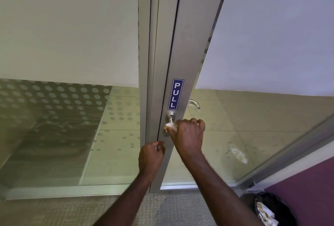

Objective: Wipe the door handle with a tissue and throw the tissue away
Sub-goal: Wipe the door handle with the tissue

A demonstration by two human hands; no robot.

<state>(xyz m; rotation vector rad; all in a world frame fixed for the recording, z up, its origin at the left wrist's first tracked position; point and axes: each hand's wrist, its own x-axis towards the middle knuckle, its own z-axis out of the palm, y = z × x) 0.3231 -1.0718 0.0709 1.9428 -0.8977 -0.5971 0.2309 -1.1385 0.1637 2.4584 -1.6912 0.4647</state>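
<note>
A silver door handle [171, 117] sits on the metal door frame below a blue PULL sign [175, 94]. My right hand [188, 135] is wrapped over the handle's lever and presses a white tissue [170, 126] against it; the lever itself is hidden under the hand. My left hand [151, 155] rests lower down against the door's edge, fingers curled, nothing visible in it. A black bin [274, 207] with crumpled paper inside stands at the bottom right.
The door [182, 45] is a glass panel with a frosted upper part, next to a fixed glass wall [68, 45] on the left. A second handle [194, 103] shows through the glass. Grey carpet lies below, purple floor at right.
</note>
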